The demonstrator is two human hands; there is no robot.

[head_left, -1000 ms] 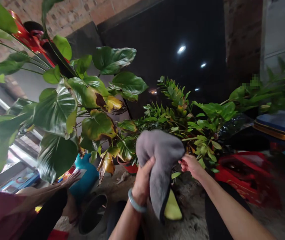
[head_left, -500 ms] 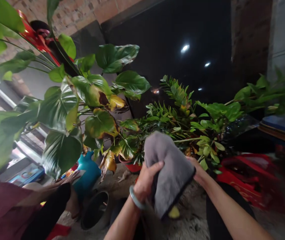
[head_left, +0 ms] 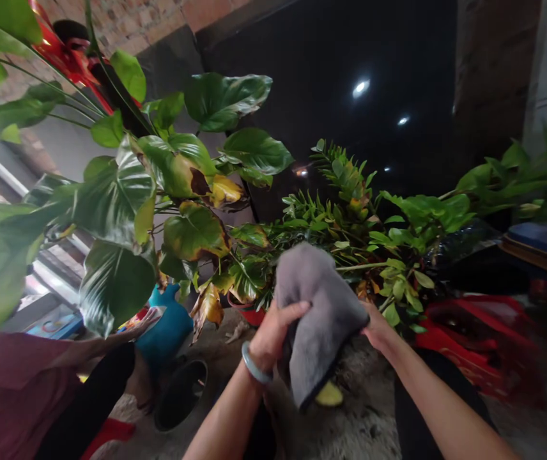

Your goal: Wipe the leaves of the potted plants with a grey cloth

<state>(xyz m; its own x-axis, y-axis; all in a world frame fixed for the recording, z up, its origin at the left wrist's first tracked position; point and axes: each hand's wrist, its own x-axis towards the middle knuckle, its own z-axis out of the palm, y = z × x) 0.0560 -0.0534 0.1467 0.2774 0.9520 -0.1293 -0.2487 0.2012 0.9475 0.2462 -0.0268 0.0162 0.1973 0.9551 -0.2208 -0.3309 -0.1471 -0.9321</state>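
A grey cloth point(head_left: 319, 319) with a dark edge is held up between my two hands, in the lower middle of the head view. My left hand point(head_left: 273, 332), with a pale bangle at the wrist, grips its left side, the thumb lying over the front. At the right corner my right hand point(head_left: 374, 327) pinches the cloth; most of those fingers are hidden behind it. The cloth hangs in front of low green plants point(head_left: 340, 223), and a yellow leaf point(head_left: 330, 394) lies on the ground below it.
On the left a large leafy plant point(head_left: 115, 198) reaches over. A co-worker in a maroon shirt point(head_left: 15, 396) sits there, a hand near a teal vase point(head_left: 165, 332). A dark bucket point(head_left: 181, 396) stands on the floor. To the right are a red bag point(head_left: 479, 338) and a blue-topped box point(head_left: 542, 239).
The cloth and both my hands have shifted slightly left, still gripping. The co-worker's hand by the teal vase has moved a little. The view has tilted slightly.
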